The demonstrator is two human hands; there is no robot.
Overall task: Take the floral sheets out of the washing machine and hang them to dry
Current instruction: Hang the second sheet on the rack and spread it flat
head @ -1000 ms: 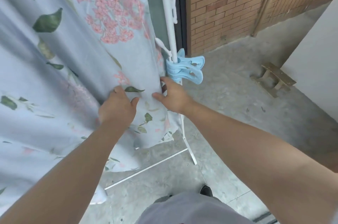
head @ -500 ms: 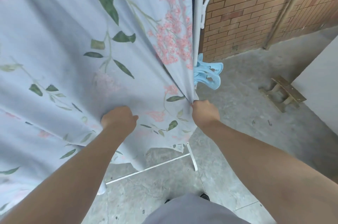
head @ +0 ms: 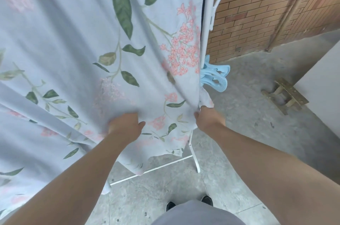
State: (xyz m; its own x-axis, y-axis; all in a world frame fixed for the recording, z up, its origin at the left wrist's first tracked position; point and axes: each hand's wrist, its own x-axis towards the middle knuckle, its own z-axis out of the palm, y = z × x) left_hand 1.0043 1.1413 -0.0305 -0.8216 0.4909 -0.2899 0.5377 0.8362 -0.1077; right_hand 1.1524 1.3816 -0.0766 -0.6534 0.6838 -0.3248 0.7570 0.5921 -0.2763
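A pale blue floral sheet (head: 77, 44) with green leaves and pink blossoms hangs from above and fills the left and middle of the view. My left hand (head: 123, 126) grips a bunch of its fabric low down. My right hand (head: 207, 118) pinches the sheet's right edge just below the white drying rack pole (head: 207, 22). The fabric between my hands is pulled fairly taut. The sheet's lower corner hangs free above the rack's base bar (head: 152, 169).
Light blue clothes pegs (head: 216, 78) are clipped on the rack pole beside the sheet's edge. A brick wall (head: 266, 9) stands behind. A small wooden stool (head: 284, 96) lies on the concrete floor at right, next to a grey wall (head: 323, 81).
Both hands slid down and apart along the sheet, spreading it flat. My right hand moved from the pole's side to the sheet's edge below the pegs.
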